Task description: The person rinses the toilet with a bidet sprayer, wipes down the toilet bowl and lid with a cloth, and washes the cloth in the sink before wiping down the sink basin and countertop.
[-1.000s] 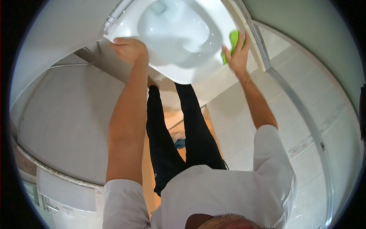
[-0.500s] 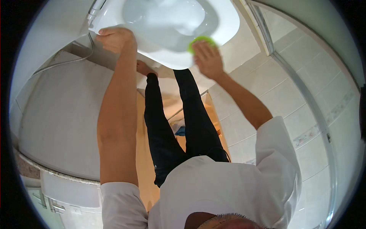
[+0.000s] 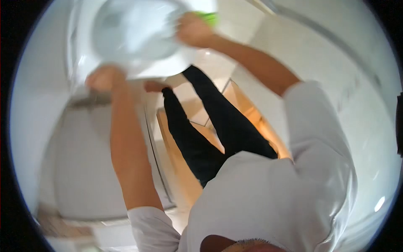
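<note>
A person in a white short-sleeved shirt [image 3: 260,189] and black trousers [image 3: 239,126] leans over a white toilet seat [image 3: 157,68] in a bathroom, seen from a camera worn on the head. The right hand [image 3: 194,31], fingers curled, holds a bright green sponge [image 3: 208,18] at the right side of the seat; the sponge shows beyond the hand's far right side and is partly hidden by it. The left hand [image 3: 105,78] is at the seat's near left edge, too blurred to tell whether its fingers grip the edge or only rest there. Between the two hands lies the pale bowl [image 3: 136,38], its far side cut off by the frame. A bare foot [image 3: 155,86] shows just nearer than the seat, at the end of the left trouser leg. A broad pale panel [image 3: 92,164] stretches along the left, and an orange-brown surface [image 3: 182,157] shows beside the legs.
</note>
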`<move>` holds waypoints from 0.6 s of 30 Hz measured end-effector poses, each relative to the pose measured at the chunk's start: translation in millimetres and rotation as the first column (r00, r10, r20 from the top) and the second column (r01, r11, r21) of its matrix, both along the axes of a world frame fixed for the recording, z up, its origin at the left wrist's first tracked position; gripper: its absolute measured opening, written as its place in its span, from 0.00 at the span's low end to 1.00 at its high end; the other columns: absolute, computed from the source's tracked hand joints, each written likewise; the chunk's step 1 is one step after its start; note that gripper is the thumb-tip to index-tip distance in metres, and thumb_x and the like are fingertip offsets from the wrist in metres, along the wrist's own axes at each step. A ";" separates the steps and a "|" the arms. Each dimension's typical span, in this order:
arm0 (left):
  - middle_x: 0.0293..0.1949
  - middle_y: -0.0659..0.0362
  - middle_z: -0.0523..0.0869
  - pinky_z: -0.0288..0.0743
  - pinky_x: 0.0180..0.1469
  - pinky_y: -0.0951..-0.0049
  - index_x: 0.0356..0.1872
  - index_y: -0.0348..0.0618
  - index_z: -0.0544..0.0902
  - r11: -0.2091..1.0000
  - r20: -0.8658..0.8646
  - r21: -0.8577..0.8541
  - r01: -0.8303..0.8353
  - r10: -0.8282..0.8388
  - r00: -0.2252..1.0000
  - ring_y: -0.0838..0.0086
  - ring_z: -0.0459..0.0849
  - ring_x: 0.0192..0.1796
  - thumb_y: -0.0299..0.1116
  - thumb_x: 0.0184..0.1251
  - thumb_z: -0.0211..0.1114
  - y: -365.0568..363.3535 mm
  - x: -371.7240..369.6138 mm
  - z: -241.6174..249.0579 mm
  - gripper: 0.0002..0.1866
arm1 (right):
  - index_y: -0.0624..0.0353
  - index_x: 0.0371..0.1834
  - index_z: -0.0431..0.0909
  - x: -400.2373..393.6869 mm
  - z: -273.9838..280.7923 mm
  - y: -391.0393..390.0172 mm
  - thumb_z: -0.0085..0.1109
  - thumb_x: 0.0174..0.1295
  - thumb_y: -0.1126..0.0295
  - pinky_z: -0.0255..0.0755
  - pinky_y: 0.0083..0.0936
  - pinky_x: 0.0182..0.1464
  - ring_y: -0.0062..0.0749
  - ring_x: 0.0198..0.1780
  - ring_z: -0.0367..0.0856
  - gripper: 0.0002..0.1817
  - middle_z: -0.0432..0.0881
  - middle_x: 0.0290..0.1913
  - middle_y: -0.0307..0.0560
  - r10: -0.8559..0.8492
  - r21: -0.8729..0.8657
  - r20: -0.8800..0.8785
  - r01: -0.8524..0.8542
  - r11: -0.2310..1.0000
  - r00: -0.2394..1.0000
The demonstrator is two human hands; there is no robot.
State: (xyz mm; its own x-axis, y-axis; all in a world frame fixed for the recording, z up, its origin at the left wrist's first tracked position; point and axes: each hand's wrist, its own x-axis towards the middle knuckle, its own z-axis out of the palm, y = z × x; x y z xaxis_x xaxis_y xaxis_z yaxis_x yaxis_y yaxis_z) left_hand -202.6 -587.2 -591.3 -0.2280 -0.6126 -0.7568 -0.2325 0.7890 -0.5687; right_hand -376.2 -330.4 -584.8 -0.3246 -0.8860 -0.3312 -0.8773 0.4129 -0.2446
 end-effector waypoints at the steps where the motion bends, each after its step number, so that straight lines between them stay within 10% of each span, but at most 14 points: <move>1: 0.64 0.53 0.85 0.74 0.61 0.44 0.59 0.46 0.88 0.999 -0.039 -0.023 0.047 -0.048 0.998 0.54 0.82 0.65 0.47 0.74 0.63 -3.3 0.2 -8.9 0.21 | 0.57 0.28 0.86 24.0 -7.4 0.4 0.63 0.54 0.63 0.77 0.47 0.46 0.47 0.46 0.82 0.10 0.85 0.35 0.51 -0.038 -0.006 -0.025 0.038 0.999 0.999; 3: 0.64 0.52 0.85 0.74 0.61 0.43 0.59 0.45 0.87 0.997 -0.128 -0.039 0.071 -0.076 0.989 0.54 0.82 0.65 0.47 0.74 0.63 -12.6 3.0 -15.2 0.22 | 0.59 0.25 0.85 93.9 -12.5 -12.1 0.66 0.47 0.63 0.77 0.49 0.39 0.49 0.36 0.83 0.10 0.83 0.29 0.50 -0.354 -0.402 -0.068 0.299 0.865 0.933; 5: 0.64 0.52 0.85 0.74 0.61 0.43 0.60 0.44 0.87 0.993 -0.185 -0.041 0.113 -0.119 0.975 0.53 0.82 0.65 0.47 0.74 0.63 -20.9 -9.4 -22.6 0.22 | 0.60 0.39 0.87 156.3 18.0 -28.9 0.65 0.50 0.62 0.75 0.49 0.56 0.48 0.50 0.81 0.16 0.84 0.42 0.50 -0.590 -0.237 0.303 0.659 0.714 0.748; 7: 0.64 0.51 0.85 0.75 0.60 0.43 0.60 0.43 0.87 0.988 -0.217 -0.052 0.146 -0.154 0.964 0.53 0.82 0.65 0.47 0.74 0.63 -24.5 -24.8 -26.0 0.23 | 0.59 0.57 0.79 195.2 33.3 -40.9 0.61 0.56 0.62 0.65 0.46 0.69 0.47 0.62 0.73 0.25 0.79 0.55 0.51 -0.632 -0.260 -0.013 0.608 0.750 0.775; 10: 0.64 0.51 0.85 0.75 0.60 0.43 0.61 0.42 0.86 0.978 -0.241 -0.074 0.193 -0.205 0.949 0.52 0.82 0.65 0.47 0.74 0.63 -24.3 -44.9 -28.3 0.23 | 0.59 0.56 0.80 202.2 38.4 -51.1 0.59 0.58 0.61 0.63 0.47 0.71 0.47 0.63 0.73 0.23 0.79 0.54 0.51 -0.783 -0.288 -0.086 0.737 0.612 0.616; 13: 0.64 0.50 0.85 0.76 0.59 0.43 0.61 0.41 0.86 0.967 -0.255 -0.069 0.247 -0.256 0.932 0.52 0.82 0.65 0.47 0.74 0.63 -9.5 -57.4 -32.7 0.24 | 0.55 0.59 0.80 196.9 26.1 -25.3 0.59 0.59 0.62 0.60 0.47 0.76 0.45 0.66 0.72 0.24 0.79 0.55 0.48 -0.796 -0.286 0.015 0.766 0.576 0.605; 15: 0.64 0.50 0.85 0.76 0.59 0.42 0.62 0.40 0.85 0.961 -0.248 -0.065 0.270 -0.278 0.928 0.51 0.82 0.65 0.47 0.74 0.63 -7.0 -59.4 -35.4 0.25 | 0.52 0.58 0.79 179.0 13.0 -5.0 0.62 0.59 0.63 0.62 0.45 0.75 0.42 0.62 0.77 0.22 0.81 0.52 0.42 -0.503 -0.321 0.133 0.518 0.793 0.854; 18: 0.64 0.49 0.85 0.76 0.59 0.42 0.62 0.39 0.85 0.963 -0.227 -0.072 0.258 -0.268 0.936 0.51 0.82 0.65 0.47 0.75 0.63 -16.4 -47.9 -35.8 0.25 | 0.48 0.31 0.85 116.6 -19.8 27.2 0.66 0.56 0.61 0.75 0.44 0.63 0.42 0.50 0.84 0.06 0.86 0.38 0.43 -0.450 -0.320 0.151 0.474 0.820 0.880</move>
State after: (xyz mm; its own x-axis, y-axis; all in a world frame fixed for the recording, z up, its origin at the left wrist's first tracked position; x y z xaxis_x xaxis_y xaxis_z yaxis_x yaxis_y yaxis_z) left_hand -250.5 -603.5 -627.1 -0.5516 -0.5361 -0.6390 -0.1494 0.8172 -0.5566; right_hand -259.6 -303.2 -604.6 -0.7126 -0.6975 -0.0753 -0.5813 0.6471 -0.4933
